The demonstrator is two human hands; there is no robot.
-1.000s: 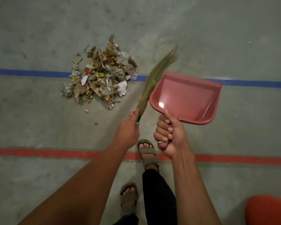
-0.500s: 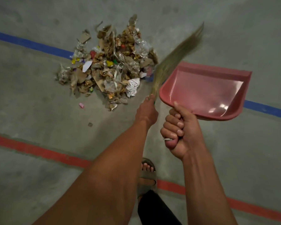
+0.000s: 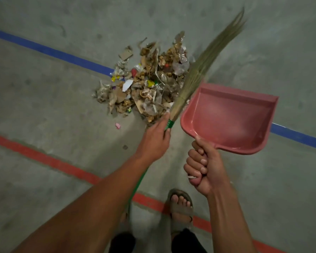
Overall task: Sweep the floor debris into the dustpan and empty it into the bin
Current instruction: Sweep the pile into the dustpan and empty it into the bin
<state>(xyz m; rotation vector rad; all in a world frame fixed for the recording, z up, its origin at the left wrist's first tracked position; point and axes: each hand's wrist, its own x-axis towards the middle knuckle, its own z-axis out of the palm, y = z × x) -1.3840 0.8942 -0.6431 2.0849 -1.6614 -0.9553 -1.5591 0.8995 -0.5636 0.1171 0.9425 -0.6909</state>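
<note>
STATE: left hand (image 3: 156,137) grips broom (image 3: 204,70), right hand (image 3: 205,167) grips dustpan (image 3: 232,119), both airborne | RISK: bristles at 1 o'clock scatter debris pile (image 3: 146,84) if dustpan lip sits off floor (image 3: 62,110).

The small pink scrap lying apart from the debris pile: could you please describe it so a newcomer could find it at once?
Start at the debris pile on the concrete floor, which straddles the blue line. Look just off its near edge, toward the red line. The pink scrap lies there alone on bare concrete, left of the left hand, the only pale pink piece clear of the brown heap.
</note>
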